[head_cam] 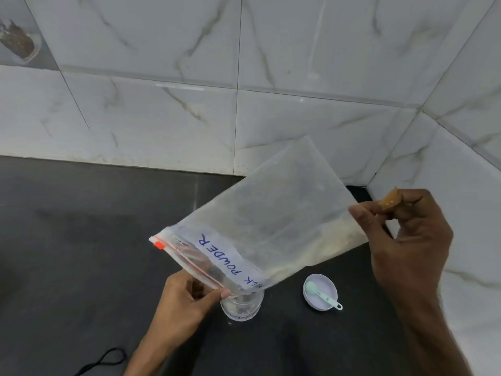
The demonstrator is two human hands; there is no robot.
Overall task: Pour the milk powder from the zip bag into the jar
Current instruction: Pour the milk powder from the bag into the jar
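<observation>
**You:** Where is the bag now?

**Helper:** You hold the bag (271, 213) up in the air, tipped. Its zip end points down toward seven o'clock, right over the jar (242, 308). Its closed end is up toward two o'clock.

**You:** What are my hands doing?

**Helper:** Your left hand (184, 302) pinches the zip corner just above the jar. Your right hand (406, 240) pinches the far corner, up high. Both have a hold on the bag.

**You:** How will the bag feel?

**Helper:** Soft, floppy and light, I think. Most of it looks empty. The powder (341, 241) lies along the low edge, on the bag's four o'clock side. The plastic looks smooth, so it may slip. Pinch the corners tight, not the middle.

**You:** And the jar?

**Helper:** It stands on the dark counter (81, 240). It is clear and small. It may tip if the bag bumps it. The lid (324, 283) lies at three o'clock from the jar, with a little spoon (322, 295) in it.

**You:** Is powder falling?

**Helper:** I cannot tell. The bag hides the jar's mouth.
</observation>
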